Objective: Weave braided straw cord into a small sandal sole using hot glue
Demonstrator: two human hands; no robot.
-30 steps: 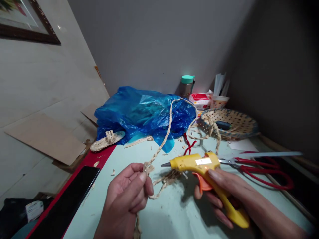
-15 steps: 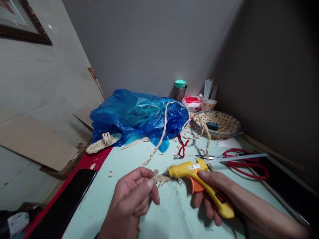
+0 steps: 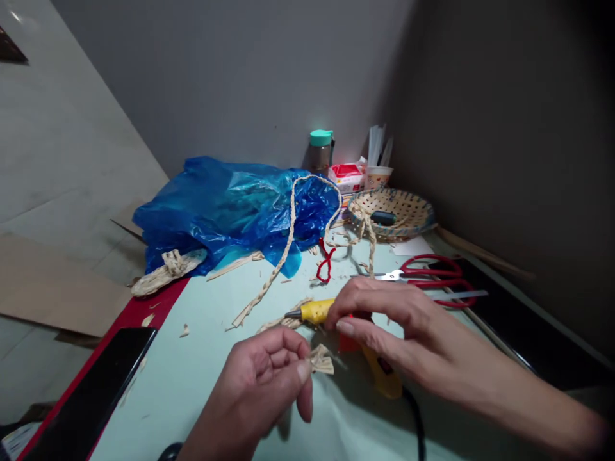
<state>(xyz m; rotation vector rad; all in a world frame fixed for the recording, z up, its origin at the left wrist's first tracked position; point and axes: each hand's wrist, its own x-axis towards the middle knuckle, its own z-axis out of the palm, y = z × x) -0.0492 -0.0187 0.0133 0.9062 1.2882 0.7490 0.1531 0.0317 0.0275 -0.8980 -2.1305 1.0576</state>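
Note:
My left hand (image 3: 266, 378) is closed in a pinch on a short, frayed straw braid end (image 3: 323, 360), whose flared tip sticks out past the thumb. Over the yellow glue gun (image 3: 317, 311) hovers my right hand (image 3: 394, 320), its fingers loosely curved and apart, hiding the gun's middle. The gun lies on the pale green tabletop (image 3: 202, 378), nozzle to the left, across some loose straw. Whether my fingertips still touch it is hard to see. A long straw braid (image 3: 289, 240) runs from the table up over the blue plastic bag (image 3: 230, 205).
Red-handled scissors (image 3: 432, 272) and a dark phone-like slab (image 3: 504, 320) lie right. Behind them are a woven basket (image 3: 418, 221), a cup of glue sticks (image 3: 379, 176) and a teal-lidded bottle (image 3: 320, 153). A straw sole (image 3: 158, 275) and black slab (image 3: 96, 384) are left.
My right hand has lowered the glue gun onto the table and loosened from its handle. My left hand has drawn the straw end away from the nozzle. The view has shifted right.

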